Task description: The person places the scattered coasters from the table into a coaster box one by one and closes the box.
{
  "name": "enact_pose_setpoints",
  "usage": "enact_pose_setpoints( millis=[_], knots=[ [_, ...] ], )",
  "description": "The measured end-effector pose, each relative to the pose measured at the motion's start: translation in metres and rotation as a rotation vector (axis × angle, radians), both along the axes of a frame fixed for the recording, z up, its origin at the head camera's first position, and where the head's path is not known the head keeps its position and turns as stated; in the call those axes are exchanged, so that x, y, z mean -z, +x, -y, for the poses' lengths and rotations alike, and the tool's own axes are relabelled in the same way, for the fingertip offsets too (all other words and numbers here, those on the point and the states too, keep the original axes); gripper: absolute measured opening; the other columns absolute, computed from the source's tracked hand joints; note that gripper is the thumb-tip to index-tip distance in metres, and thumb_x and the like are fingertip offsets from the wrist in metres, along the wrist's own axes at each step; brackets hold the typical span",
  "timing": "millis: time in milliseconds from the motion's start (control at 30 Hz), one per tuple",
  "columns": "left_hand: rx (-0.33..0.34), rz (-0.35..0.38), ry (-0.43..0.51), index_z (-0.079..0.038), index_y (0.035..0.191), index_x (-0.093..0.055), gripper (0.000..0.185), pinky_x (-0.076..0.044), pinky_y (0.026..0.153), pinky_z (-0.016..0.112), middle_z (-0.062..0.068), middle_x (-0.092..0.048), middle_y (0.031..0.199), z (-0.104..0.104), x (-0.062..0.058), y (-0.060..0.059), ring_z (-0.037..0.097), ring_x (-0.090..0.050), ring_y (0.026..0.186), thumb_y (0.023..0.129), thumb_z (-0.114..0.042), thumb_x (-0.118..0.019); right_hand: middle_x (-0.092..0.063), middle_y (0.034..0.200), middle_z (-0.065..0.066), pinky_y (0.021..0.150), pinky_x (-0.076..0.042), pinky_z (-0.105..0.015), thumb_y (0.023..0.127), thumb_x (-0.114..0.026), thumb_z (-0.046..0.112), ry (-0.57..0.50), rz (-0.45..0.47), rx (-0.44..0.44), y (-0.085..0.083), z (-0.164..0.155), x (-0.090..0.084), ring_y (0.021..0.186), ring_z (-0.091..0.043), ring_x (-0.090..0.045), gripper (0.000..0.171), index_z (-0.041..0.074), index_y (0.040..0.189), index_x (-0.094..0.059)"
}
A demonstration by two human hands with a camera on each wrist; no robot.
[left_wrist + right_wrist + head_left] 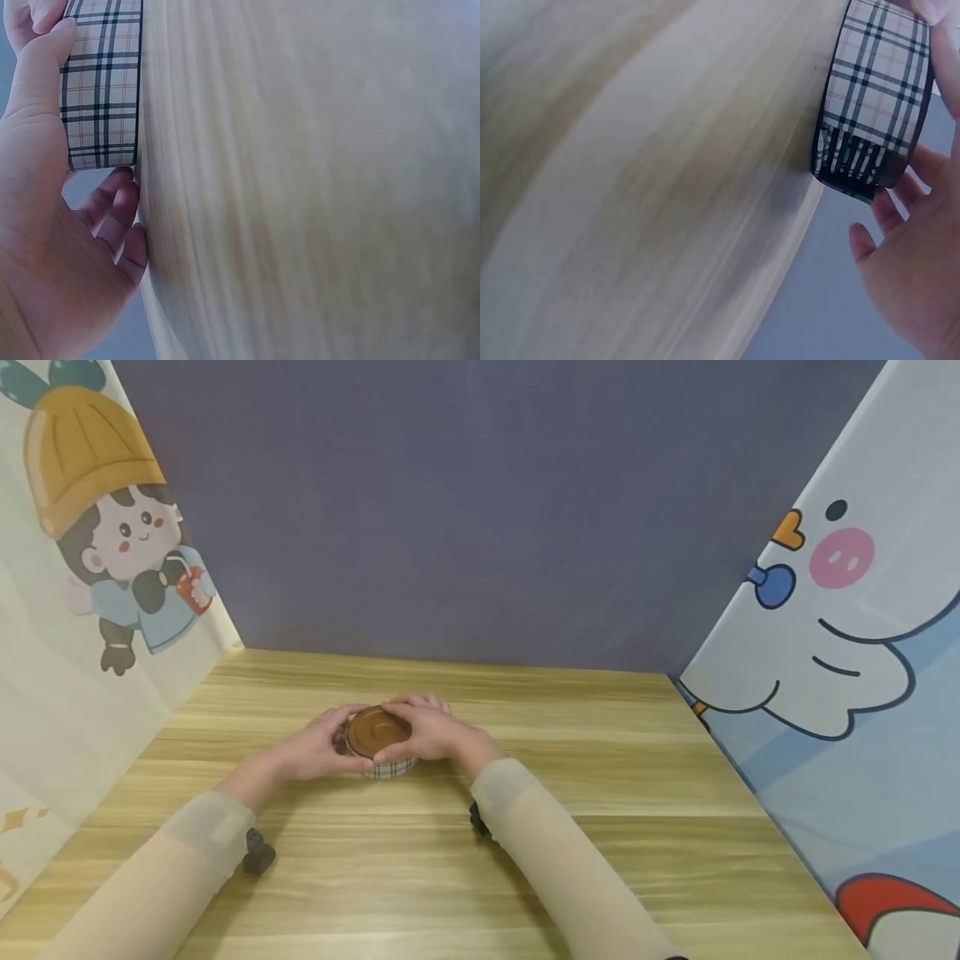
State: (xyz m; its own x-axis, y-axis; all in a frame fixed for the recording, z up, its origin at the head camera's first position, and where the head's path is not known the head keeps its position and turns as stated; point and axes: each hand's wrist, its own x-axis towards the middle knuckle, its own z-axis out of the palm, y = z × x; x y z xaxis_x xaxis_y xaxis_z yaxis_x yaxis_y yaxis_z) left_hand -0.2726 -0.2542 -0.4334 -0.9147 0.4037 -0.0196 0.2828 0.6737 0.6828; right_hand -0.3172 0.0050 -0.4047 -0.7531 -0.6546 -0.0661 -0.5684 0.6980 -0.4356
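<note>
A low round tin (pixel 390 767) with a plaid side and a brown lid (pixel 372 732) stands on the wooden table (pixel 570 827), a little left of centre. My left hand (pixel 318 747) holds its left side; in the left wrist view the thumb (pixel 41 75) lies against the plaid wall (pixel 101 82) and the other fingers curl beside it. My right hand (pixel 427 731) grips the tin from the right, fingers curled over the far rim and part of the lid. The right wrist view shows the plaid wall (pixel 877 97) with my right hand (pixel 915 255) behind it.
A cartoon panel with a girl in a yellow hat (pixel 97 527) closes the left side, and one with a white animal (pixel 847 635) the right. A grey-purple wall (pixel 465 510) stands behind. Small black camera mounts (pixel 258 853) hang under my forearms.
</note>
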Motion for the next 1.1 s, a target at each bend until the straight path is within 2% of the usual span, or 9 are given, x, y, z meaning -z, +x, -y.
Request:
enact_pose_setpoints(
  millis=[333, 667, 833, 933, 1100],
  knots=[
    [0.004, 0.02, 0.001, -0.015, 0.17, -0.031, 0.102, -0.051, 0.113, 0.069, 0.029, -0.047, 0.153, 0.004, 0.004, 0.0, 0.049, -0.056, 0.138, 0.093, -0.049, -0.088, -0.033, 0.178, 0.004, 0.128, -0.031, -0.049, 0.09, -0.078, 0.074, -0.031, 0.01, -0.022, -0.002, 0.0, 0.013, 0.159, -0.025, -0.028, 0.106, 0.028, 0.174, -0.034],
    [-0.002, 0.012, -0.004, -0.015, 0.17, -0.03, 0.103, -0.048, 0.115, 0.071, 0.03, -0.047, 0.153, 0.003, 0.005, -0.001, 0.05, -0.056, 0.139, 0.092, -0.049, -0.088, -0.03, 0.179, -0.001, 0.131, -0.03, -0.053, 0.089, -0.079, 0.072, -0.021, 0.002, -0.041, -0.002, -0.002, 0.01, 0.16, -0.028, -0.027, 0.11, 0.024, 0.175, -0.03],
    [0.014, 0.008, 0.003, -0.01, 0.171, -0.029, 0.105, -0.05, 0.113, 0.07, 0.031, -0.048, 0.151, 0.0, 0.004, -0.001, 0.048, -0.056, 0.137, 0.093, -0.047, -0.088, -0.028, 0.18, -0.005, 0.131, -0.033, -0.054, 0.091, -0.078, 0.071, -0.032, 0.019, -0.022, 0.001, -0.009, 0.006, 0.162, -0.03, -0.03, 0.11, 0.021, 0.175, -0.028],
    [0.01, 0.006, -0.005, -0.006, 0.172, -0.025, 0.11, -0.049, 0.114, 0.071, 0.033, -0.046, 0.154, -0.001, 0.004, 0.0, 0.049, -0.055, 0.138, 0.093, -0.048, -0.088, -0.029, 0.179, -0.007, 0.13, -0.036, -0.059, 0.094, -0.074, 0.071, -0.06, 0.037, -0.008, 0.005, -0.019, 0.001, 0.162, -0.033, -0.033, 0.106, 0.021, 0.176, -0.027],
    [-0.014, 0.017, 0.007, 0.004, 0.172, -0.015, 0.12, -0.047, 0.115, 0.071, 0.036, -0.046, 0.153, -0.001, 0.001, 0.005, 0.051, -0.056, 0.138, 0.093, -0.048, -0.088, -0.026, 0.181, -0.012, 0.131, -0.032, -0.065, 0.098, -0.066, 0.073, -0.085, 0.046, -0.012, 0.015, -0.047, -0.013, 0.167, -0.034, -0.028, 0.1, 0.025, 0.176, -0.025]
  ],
)
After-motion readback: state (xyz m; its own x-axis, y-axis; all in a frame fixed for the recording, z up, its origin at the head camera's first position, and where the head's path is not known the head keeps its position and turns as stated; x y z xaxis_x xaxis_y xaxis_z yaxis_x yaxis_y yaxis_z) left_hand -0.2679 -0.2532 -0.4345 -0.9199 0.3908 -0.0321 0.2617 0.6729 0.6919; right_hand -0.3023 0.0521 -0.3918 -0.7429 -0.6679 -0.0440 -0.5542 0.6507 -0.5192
